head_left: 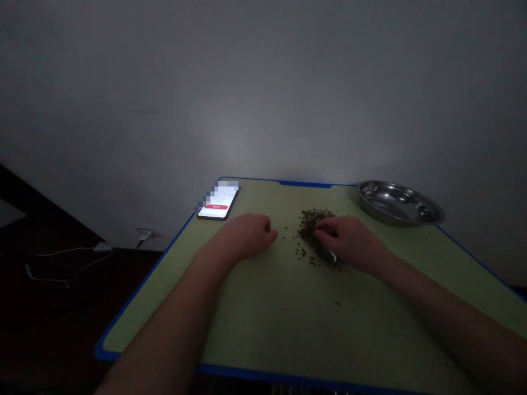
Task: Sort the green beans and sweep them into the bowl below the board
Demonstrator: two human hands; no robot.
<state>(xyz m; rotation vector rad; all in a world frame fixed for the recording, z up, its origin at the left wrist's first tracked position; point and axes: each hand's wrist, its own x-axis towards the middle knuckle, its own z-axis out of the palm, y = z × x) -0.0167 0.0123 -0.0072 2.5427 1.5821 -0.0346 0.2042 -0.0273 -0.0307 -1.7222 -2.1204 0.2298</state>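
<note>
Two hands on table (263,318) | right hand (349,241) touching seeds (313,219) | left hand (247,236) fisted

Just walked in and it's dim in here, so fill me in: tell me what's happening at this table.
A person sits at a green table with a blue edge, both forearms resting on it. The right hand lies on a pile of small dark grains, fingertips in among them; a few grains are scattered nearby. The left hand rests loosely curled on the bare tabletop, holding nothing visible. A lit phone lies at the far left corner, and a metal dish sits at the far right.
</note>
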